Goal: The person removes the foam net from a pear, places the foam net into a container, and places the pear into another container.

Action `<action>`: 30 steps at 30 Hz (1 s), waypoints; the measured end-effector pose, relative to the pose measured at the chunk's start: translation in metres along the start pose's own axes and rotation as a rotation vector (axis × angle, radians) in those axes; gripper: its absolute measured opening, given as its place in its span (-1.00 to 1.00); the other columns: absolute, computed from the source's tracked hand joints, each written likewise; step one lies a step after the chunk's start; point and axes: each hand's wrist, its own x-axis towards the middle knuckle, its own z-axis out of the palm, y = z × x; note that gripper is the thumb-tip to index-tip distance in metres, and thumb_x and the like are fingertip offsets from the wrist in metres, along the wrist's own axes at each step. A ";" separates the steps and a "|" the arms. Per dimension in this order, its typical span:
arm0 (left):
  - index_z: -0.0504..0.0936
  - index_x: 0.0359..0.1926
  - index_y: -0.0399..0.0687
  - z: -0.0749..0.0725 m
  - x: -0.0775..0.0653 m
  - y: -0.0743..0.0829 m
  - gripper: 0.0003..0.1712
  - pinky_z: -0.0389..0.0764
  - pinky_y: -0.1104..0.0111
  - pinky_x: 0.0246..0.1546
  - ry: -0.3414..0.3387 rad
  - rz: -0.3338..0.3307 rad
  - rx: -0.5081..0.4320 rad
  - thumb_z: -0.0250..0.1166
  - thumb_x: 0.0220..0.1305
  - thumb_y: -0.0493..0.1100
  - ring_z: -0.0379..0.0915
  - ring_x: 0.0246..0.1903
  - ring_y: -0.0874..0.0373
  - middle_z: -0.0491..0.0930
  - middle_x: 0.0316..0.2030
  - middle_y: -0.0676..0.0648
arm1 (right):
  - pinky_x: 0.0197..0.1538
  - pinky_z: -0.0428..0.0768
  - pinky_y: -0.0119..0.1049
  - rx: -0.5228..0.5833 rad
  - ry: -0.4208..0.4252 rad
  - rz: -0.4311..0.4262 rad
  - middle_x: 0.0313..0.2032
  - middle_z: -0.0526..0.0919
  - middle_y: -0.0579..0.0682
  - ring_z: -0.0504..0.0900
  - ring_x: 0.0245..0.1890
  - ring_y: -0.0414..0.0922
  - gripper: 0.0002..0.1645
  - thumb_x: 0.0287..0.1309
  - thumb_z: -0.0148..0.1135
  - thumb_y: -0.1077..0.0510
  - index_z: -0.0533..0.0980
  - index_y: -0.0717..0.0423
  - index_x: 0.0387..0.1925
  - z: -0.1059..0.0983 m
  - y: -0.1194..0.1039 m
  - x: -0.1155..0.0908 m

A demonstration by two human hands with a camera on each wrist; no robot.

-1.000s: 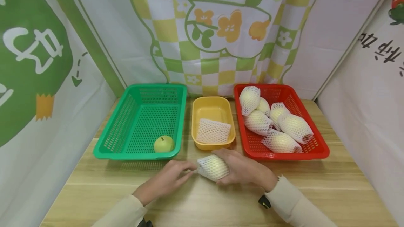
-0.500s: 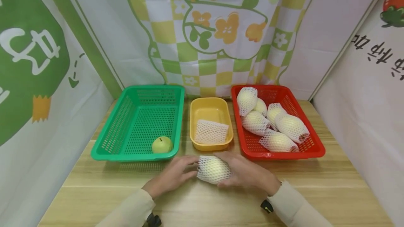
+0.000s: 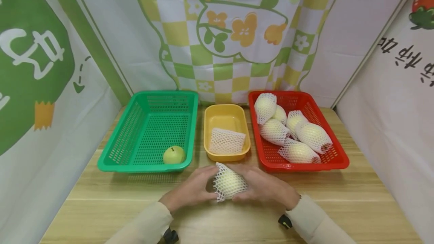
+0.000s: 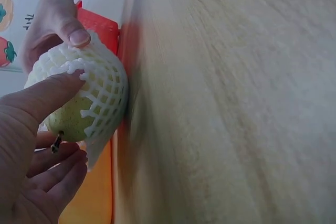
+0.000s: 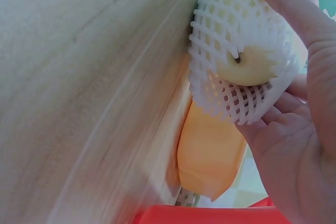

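Between both hands, just above the table, is a pear [image 4: 71, 120] in a white foam net sleeve [image 3: 228, 184]. My right hand [image 3: 266, 186] grips the wrapped pear from the right, thumb on the near side and fingers on the far side. My left hand [image 3: 191, 188] holds the sleeve's left end, its thumb on the net's edge beside the pear's stemmed end. In the left wrist view that stem end shows bare at the sleeve's opening. A bare pear [image 3: 174, 155] lies in the green basket [image 3: 145, 169].
Behind the hands stands a yellow bin [image 3: 226, 158] with a flat foam net [image 3: 226, 141] in it. The red basket [image 3: 305, 166] at right holds several net-wrapped pears [image 3: 313, 137]. All three containers stand on the wooden table [image 3: 237, 221], before a patterned curtain [image 3: 223, 48].
My left hand has moved right, from the sleeve's tapered tip to a wider hold around its end. That end now spreads wide. My right hand keeps its hold on the pear.
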 end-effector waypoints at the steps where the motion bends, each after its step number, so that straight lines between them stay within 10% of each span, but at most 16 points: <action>1: 0.56 0.32 -0.21 0.001 0.001 0.001 -0.18 0.62 0.08 0.36 -0.004 -0.004 -0.003 0.65 0.04 -0.12 0.63 0.25 -0.05 0.67 0.26 -0.19 | 0.46 0.57 -0.12 0.004 -0.002 0.000 0.51 0.44 -0.17 0.53 0.35 -0.22 0.15 0.12 0.60 -0.13 0.21 -0.08 0.64 0.000 -0.001 0.000; 20: 0.60 -0.03 -0.10 0.010 0.006 0.004 -0.57 0.75 0.32 0.04 -0.002 -0.029 -0.056 0.59 0.14 -0.19 0.69 -0.04 0.14 0.76 -0.03 -0.06 | 0.14 0.68 -0.39 0.036 -0.003 0.004 0.27 0.63 -0.19 0.63 0.01 -0.34 0.09 0.14 0.58 -0.16 0.26 -0.06 0.60 0.002 0.000 0.004; 30: 0.53 0.32 -0.27 0.007 -0.001 0.005 -0.19 0.68 0.13 0.29 0.013 -0.100 -0.058 0.62 0.05 -0.16 0.66 0.21 0.01 0.69 0.23 -0.18 | 0.31 0.67 -0.27 0.031 0.010 -0.028 0.40 0.58 -0.14 0.62 0.21 -0.33 -0.03 0.20 0.54 -0.13 0.34 -0.08 0.57 0.002 0.005 -0.001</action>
